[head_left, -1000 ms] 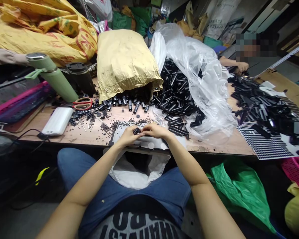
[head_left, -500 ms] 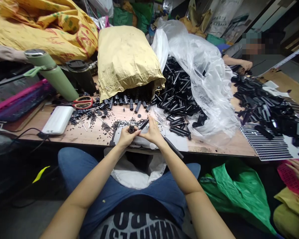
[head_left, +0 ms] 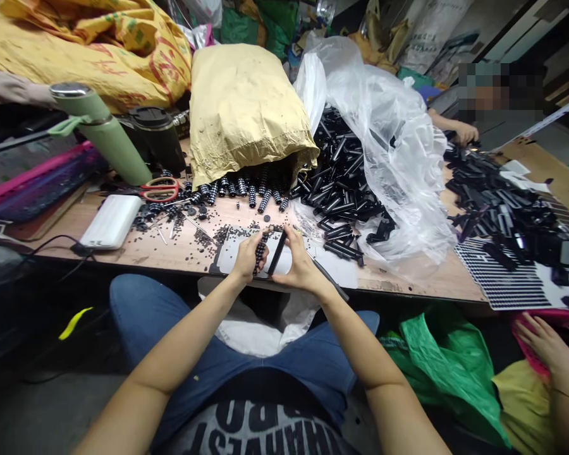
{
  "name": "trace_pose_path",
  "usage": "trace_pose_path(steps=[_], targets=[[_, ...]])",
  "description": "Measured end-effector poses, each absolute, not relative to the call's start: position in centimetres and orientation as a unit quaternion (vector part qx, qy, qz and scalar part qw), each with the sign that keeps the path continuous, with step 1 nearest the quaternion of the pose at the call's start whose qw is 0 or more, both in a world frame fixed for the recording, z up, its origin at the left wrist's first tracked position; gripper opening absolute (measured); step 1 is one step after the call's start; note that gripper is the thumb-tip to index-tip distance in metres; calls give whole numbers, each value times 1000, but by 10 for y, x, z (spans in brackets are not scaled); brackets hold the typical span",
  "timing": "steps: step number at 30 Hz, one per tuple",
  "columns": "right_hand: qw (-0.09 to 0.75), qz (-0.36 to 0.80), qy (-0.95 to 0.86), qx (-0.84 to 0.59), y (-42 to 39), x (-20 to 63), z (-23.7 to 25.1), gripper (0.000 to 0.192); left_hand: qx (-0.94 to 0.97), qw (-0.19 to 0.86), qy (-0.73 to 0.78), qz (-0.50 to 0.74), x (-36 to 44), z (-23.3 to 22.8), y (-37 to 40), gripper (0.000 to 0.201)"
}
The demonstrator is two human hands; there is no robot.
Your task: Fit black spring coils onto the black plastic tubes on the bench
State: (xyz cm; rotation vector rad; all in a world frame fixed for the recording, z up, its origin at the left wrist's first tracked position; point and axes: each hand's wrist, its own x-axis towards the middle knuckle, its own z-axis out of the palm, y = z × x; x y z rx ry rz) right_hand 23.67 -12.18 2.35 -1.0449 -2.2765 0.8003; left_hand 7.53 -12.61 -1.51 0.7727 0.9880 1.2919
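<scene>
My left hand (head_left: 247, 258) grips a short stack of small black rings (head_left: 260, 251) at the near table edge. My right hand (head_left: 299, 265) pinches a slim black tube (head_left: 277, 252), held upright and slightly tilted right beside the rings. Both hands hover over a white sheet (head_left: 284, 260) strewn with loose black rings. Behind them lie more ring stacks (head_left: 246, 189) spilling from a tan paper sack (head_left: 246, 114), and a pile of black tubes (head_left: 341, 183) on clear plastic.
A green flask (head_left: 99, 133), black mug (head_left: 159, 139), red scissors (head_left: 159, 188) and white power bank (head_left: 111, 221) sit at left. Another person's hand (head_left: 464, 133) works at the far right by black parts (head_left: 502, 202); another hand (head_left: 545, 344) shows at lower right. Green bag (head_left: 446, 360) lies below.
My hands separated from a joined grip; the right one picked up a black tube and raised it upright next to the ring stack. A second person's hand came in at lower right.
</scene>
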Motion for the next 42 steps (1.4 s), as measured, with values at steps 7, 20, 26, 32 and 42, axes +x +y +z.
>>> trace_pose_path(steps=[7, 20, 26, 32, 42], targets=[[245, 278, -878, -304, -127, 234, 24, 112, 249, 639, 451, 571, 94, 2, -133, 42], [286, 225, -824, -435, -130, 235, -18, 106, 501, 480, 527, 491, 102, -20, -136, 43], [189, 101, -791, -573, -141, 266, -27, 71, 816, 117, 497, 270, 94, -55, -142, 38], [44, 83, -693, -715, -159, 321, 0, 27, 873, -15, 462, 152, 79, -53, -138, 39], [79, 186, -687, -698, -201, 308, 8, 31, 868, -18, 479, 133, 83, -49, -140, 44]])
